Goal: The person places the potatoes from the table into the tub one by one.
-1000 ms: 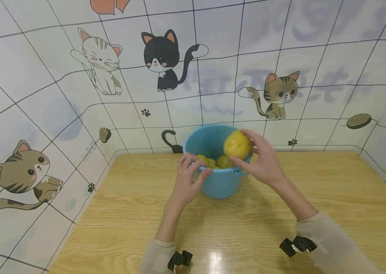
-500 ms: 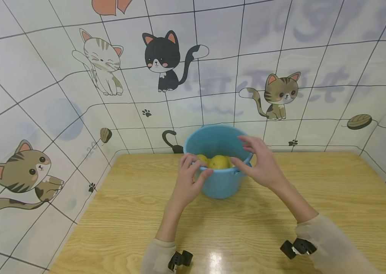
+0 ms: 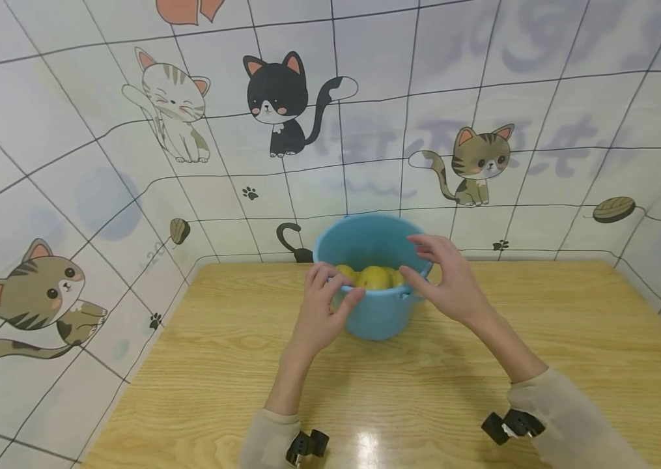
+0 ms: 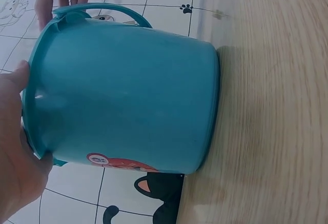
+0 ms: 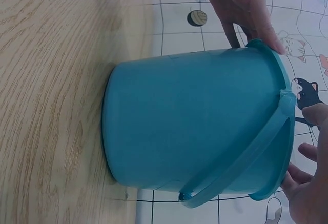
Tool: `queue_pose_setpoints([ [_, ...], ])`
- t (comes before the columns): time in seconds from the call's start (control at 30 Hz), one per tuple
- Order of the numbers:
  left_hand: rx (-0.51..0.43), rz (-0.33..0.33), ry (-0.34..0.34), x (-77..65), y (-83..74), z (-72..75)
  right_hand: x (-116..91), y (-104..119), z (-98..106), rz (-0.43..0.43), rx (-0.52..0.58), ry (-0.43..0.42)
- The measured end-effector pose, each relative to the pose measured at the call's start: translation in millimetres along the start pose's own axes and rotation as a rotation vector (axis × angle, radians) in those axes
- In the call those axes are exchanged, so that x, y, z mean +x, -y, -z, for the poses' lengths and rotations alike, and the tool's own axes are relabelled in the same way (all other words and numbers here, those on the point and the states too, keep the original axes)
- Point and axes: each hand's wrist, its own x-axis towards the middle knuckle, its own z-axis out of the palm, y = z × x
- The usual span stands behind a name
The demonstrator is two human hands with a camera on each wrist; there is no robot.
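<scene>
A blue plastic bucket [image 3: 378,319] stands upright on the wooden table, with several yellow round fruits [image 3: 374,278] inside. My left hand [image 3: 325,309] grips the left front of its rim, fingers over the edge and thumb outside. At the right side of the rim is my right hand [image 3: 453,283], its fingers loosely bent and apart, holding nothing. In the right wrist view the bucket's handle [image 5: 246,157] hangs down along the outer wall, near my right hand [image 5: 310,183]. The lower fruits are hidden by the front wall.
The wood-grain table [image 3: 236,365] extends to both sides and in front of the bucket. Close behind stands a wall [image 3: 365,163] with a grid and cartoon cats. Another such wall rises along the left edge.
A yellow fruit that my right hand held above the bucket now lies inside among the others. My right fingers have let it go. My left hand has stayed on the rim.
</scene>
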Motion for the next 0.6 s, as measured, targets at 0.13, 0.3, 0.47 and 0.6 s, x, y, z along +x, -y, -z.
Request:
queue_pose_setpoints([
  [0.13, 0.001, 0.023, -0.008, 0.4, -1.8, 0.6, -0.3, 0.7, 1.4, 0.023, 0.015, -0.003],
  [0.3, -0.015, 0.023, -0.021, 0.2, -0.7, 1.4, -2.3, 0.2, 3.4, 0.040, 0.007, -0.010],
  [0.47, -0.061, 0.042, -0.066, -1.1, -0.8, 2.5, -6.9, -1.8, 6.2, 0.041, -0.045, -0.008],
  [0.6, -0.081, 0.090, -0.099, -1.1, -3.3, 4.5, -8.8, -1.3, 8.7, 0.029, -0.060, -0.005],
])
